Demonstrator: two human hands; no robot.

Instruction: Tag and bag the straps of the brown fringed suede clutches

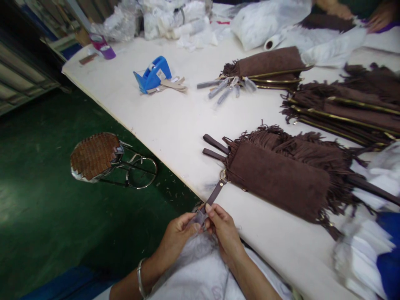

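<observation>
A fringed dark brown suede bag [278, 179] lies near the table's front edge. From a gold ring at its left corner, a brown strap [215, 193] runs toward me, its end covered by a clear plastic sleeve [199, 217]. My left hand [178, 233] is closed, pinching the sleeve between thumb and fingers. Just beside it, my right hand [222, 227] is closed on the strap, thumb on top where the plastic meets it. Fingers partly hide the strap's end. Two looped brown straps [215, 148] stick out from the bag's far left side.
Further bags with gold edging [346, 108] and another stack [268, 64] with plastic-wrapped straps lie beyond. A blue tape dispenser [156, 73] stands left of them. A stool [95, 156] is on the green floor. Across the table, another person's hands [340, 11] show.
</observation>
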